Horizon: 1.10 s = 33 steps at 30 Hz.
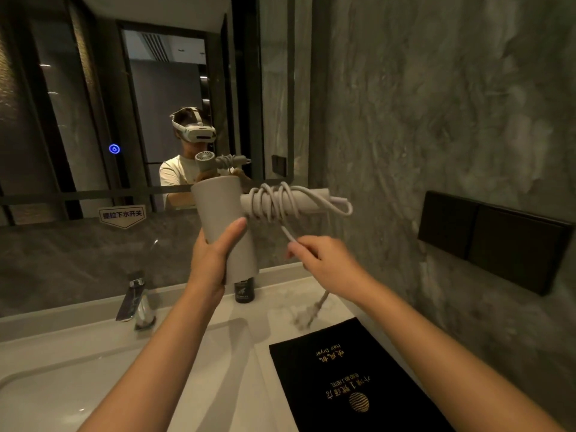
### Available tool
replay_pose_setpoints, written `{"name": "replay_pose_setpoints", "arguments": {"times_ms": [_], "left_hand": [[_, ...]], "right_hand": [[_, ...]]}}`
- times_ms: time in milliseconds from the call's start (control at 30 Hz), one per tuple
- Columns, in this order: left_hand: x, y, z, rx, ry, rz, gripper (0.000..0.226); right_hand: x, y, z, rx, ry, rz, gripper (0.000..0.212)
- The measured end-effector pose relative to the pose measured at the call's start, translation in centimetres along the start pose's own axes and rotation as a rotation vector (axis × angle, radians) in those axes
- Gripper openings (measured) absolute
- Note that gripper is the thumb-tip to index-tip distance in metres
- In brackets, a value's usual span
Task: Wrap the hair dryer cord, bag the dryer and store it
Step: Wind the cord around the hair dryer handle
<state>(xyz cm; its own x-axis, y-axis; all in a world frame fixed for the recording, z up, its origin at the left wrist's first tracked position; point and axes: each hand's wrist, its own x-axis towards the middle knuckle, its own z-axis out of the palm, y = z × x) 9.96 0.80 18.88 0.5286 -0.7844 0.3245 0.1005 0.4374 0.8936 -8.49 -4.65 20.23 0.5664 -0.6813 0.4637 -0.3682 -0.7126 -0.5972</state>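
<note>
Dryer [223,219] in left hand [212,263], cord [288,233] in right hand [327,263].

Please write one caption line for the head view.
Left hand holds hair dryer while right hand winds cord round its handle.

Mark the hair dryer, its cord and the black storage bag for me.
hair dryer [218,219]: head view, on the barrel above the left hand.
cord [274,201]: head view, on the coils wound around the handle.
black storage bag [352,375]: head view, on its flat printed face on the counter.
</note>
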Motion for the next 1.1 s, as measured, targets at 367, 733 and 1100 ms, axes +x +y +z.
{"name": "replay_pose_setpoints", "arguments": {"times_ms": [367, 733, 1100], "left_hand": [[0.6, 1.6, -2.9, 0.48, -0.068, 0.181, 0.067], [-0.3, 2.0, -2.9, 0.095, -0.346, -0.136, 0.054], [0.5, -3.1, -0.7, -0.434, -0.195, -0.402, 0.092]], "right_hand": [[1.0, -3.1, -7.2, -0.266, -0.004, -0.162, 0.017], [2.6, -0.7, -5.9, 0.435, 0.038, -0.164, 0.015], [2.6, 1.1, -1.2, 0.935, 0.071, -0.039, 0.03]]}}
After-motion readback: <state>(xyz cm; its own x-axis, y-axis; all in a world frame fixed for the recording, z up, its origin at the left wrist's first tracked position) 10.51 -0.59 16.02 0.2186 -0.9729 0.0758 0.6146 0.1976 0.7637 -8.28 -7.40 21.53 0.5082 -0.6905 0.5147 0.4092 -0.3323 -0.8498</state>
